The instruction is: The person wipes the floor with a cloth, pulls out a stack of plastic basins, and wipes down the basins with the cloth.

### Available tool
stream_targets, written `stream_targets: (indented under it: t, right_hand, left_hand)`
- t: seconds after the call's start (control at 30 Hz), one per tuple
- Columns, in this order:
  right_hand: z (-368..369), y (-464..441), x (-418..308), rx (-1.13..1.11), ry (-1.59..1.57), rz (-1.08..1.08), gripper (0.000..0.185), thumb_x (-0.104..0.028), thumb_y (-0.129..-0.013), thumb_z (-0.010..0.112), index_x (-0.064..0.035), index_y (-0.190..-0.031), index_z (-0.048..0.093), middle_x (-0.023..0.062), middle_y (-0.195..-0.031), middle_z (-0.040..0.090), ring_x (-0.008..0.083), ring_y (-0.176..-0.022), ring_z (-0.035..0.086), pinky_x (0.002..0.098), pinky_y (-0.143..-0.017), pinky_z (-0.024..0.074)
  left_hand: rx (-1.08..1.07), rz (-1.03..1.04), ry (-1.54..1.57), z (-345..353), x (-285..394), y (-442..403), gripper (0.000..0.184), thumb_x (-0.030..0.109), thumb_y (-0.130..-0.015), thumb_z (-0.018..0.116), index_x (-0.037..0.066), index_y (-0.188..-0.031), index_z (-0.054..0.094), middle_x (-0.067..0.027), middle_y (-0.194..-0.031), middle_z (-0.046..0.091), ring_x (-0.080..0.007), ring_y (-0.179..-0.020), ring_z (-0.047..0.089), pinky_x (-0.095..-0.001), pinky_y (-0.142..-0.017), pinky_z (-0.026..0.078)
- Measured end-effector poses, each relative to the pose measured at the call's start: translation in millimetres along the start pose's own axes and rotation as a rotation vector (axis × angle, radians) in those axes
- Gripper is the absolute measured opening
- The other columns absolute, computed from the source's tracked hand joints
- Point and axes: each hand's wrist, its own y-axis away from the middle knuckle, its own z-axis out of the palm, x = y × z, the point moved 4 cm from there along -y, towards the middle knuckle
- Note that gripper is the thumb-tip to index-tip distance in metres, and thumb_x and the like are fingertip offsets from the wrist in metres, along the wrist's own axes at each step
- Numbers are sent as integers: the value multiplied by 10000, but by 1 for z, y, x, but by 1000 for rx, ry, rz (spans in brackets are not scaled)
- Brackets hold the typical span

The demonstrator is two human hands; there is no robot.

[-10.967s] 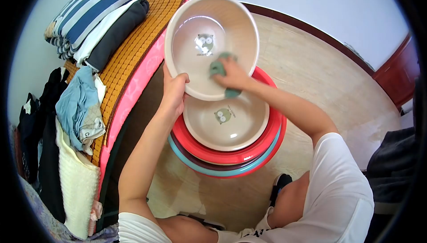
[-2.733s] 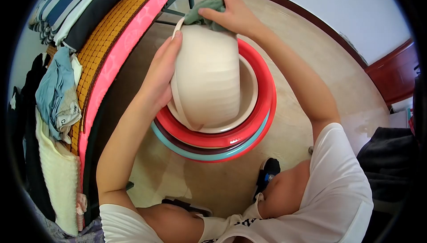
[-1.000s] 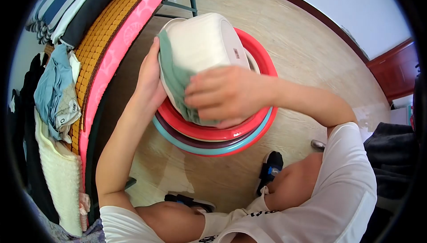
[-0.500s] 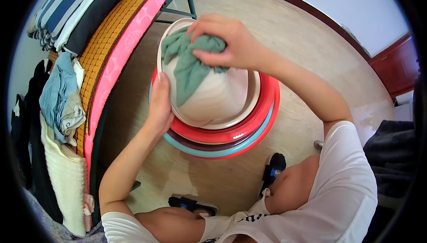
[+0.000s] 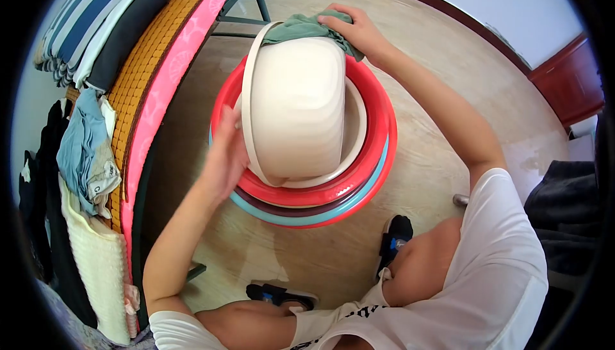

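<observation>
A cream-white basin (image 5: pixel 298 110) is tipped on its side above the stacked basins, its rim facing left and its outer wall and base in view. My left hand (image 5: pixel 227 158) is at the left edge of the rim, slightly blurred, with the fingers partly hidden on the basin's inner side. At the far side, my right hand (image 5: pixel 359 33) grips a damp-looking green cloth (image 5: pixel 307 28) draped over the basin's upper wall. Beneath are another white basin (image 5: pixel 356 119), a red basin (image 5: pixel 379 126) and a light blue one (image 5: pixel 288 216), nested together.
On the left, a bed with a woven mat (image 5: pixel 150 49) and pink edging (image 5: pixel 186 42) holds folded clothes (image 5: pixel 122 10) and a cream towel (image 5: pixel 96 273). Dark fabric (image 5: pixel 564 215) lies at the right. My slippered feet (image 5: pixel 394 241) are close to the stack on the tiled floor.
The cloth and my right hand have moved away from me, from the basin's base to its far upper side. The basin has turned more onto its side, and my left hand has shifted slightly lower.
</observation>
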Motion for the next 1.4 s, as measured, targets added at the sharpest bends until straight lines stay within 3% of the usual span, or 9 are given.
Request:
stream_targets:
  t: [0.27,0.3,0.47,0.57,0.67,0.7,0.83,1.2,1.4]
  right_hand:
    - [41,35,-83,-110,247,-713,351,-331,-871,808,-57,-1071,714,127,-982,715,268,-888,688,378,-809,547]
    - [45,45,-97,-165,354,-843,249,-149,-865,801,-31,-1063,706,121,-1088,727,277,-992,697,377,-906,550]
    - [51,46,-90,-232,264,-845,248,-156,-873,796,-33,-1070,708,103,-1065,728,256,-993,696,367,-908,549]
    - [44,22,-69,-197,178,-498,260,-238,-951,759,-43,-1118,717,40,-967,736,121,-909,673,295,-840,545]
    - [32,-14,-39,-192,150,-260,271,-282,-969,748,-56,-1116,727,21,-988,740,114,-916,675,293,-822,548]
    - [26,-30,-12,-122,97,-195,468,-436,-902,799,-21,-1113,754,66,-1007,749,160,-908,689,318,-848,562]
    - [7,-25,24,-186,65,188,351,-367,-1007,668,-71,-1172,758,48,-1057,739,122,-938,689,291,-854,566]
    - [6,-8,17,-103,-65,216,337,-370,-987,705,-75,-1142,751,38,-1023,735,116,-926,679,288,-821,568]
    - [7,-9,-15,-47,181,-181,454,-424,-919,767,-13,-1113,756,95,-996,762,193,-901,709,333,-853,565]
  left_hand:
    - [203,157,-336,30,32,-37,456,283,-1054,701,-22,-1378,604,-112,-1233,727,-181,-1108,698,-338,-975,567]
    - [185,214,-342,28,25,-32,463,198,-1043,709,-30,-1419,566,-125,-1304,692,-175,-1181,658,-338,-1014,531]
    - [266,379,-426,24,-13,-3,482,238,-1059,686,-23,-1438,540,-139,-1374,647,-199,-1226,629,-371,-1063,501]
    - [290,279,-416,15,-50,19,458,202,-1057,688,-25,-1427,543,-141,-1363,653,-207,-1211,639,-378,-1053,506]
    - [187,233,-534,-2,-94,25,382,135,-1052,682,-28,-1379,569,-148,-1292,698,-209,-1135,682,-365,-998,536]
    - [69,237,-644,-1,-100,24,343,113,-1050,680,-29,-1348,582,-159,-1264,712,-212,-1110,692,-368,-981,543]
    - [32,276,-703,24,-93,22,279,102,-1055,668,-25,-1293,598,-178,-1221,728,-209,-1110,691,-365,-974,541]
    - [81,-15,-416,82,-7,-42,485,123,-1032,673,0,-1461,483,-149,-1338,658,-196,-1192,649,-358,-1024,519]
    - [54,260,-481,66,-25,-25,548,80,-1011,687,-4,-1503,461,-126,-1349,644,-191,-1234,618,-363,-1059,498]
